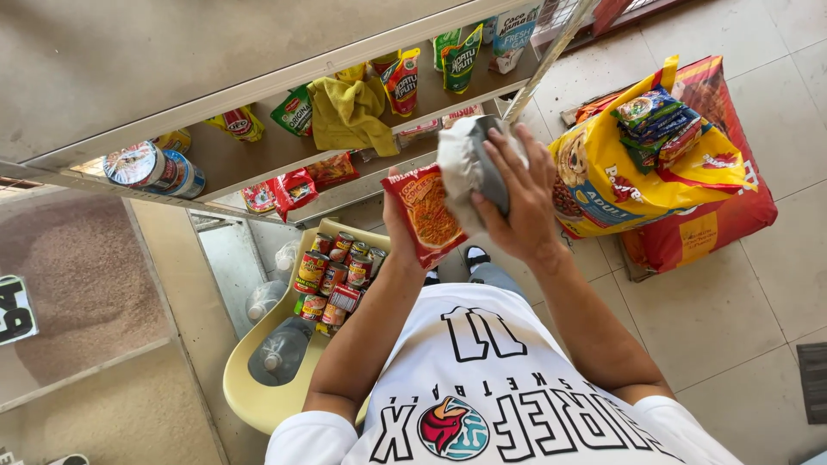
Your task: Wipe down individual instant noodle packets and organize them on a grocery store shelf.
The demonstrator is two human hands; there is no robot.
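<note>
Left hand [401,226] has its grip closed on a red noodle packet [425,213], held from the packet's near-left edge, thumb side hidden behind it. The packet stands roughly upright, long axis running from near-right up toward far-left, printed face turned to the camera.

Right hand [517,202] presses a grey cloth [469,164] with fingers spread flat over it; the cloth bunches just right of and above the left grip, touching the packet's upper right edge. So the packet sits between the two hands, cloth on its far-right side, left grip on its near-left. The right hand is a flat press and wrap over the cloth rather than a pinch.

Both hands are raised in front of the chest, about level with the lower shelf [258,159], which lies ahead and left of the left grip. That shelf carries a yellow cloth [349,112], sachets and tins.

Below the left grip, well apart, a cream plastic chair [250,387] holds stacked cans [332,275] and a clear bottle [280,353]. Right of the right hand, on the floor, a yellow feed sack [603,185] rests on a red one, with small packets on top.
</note>
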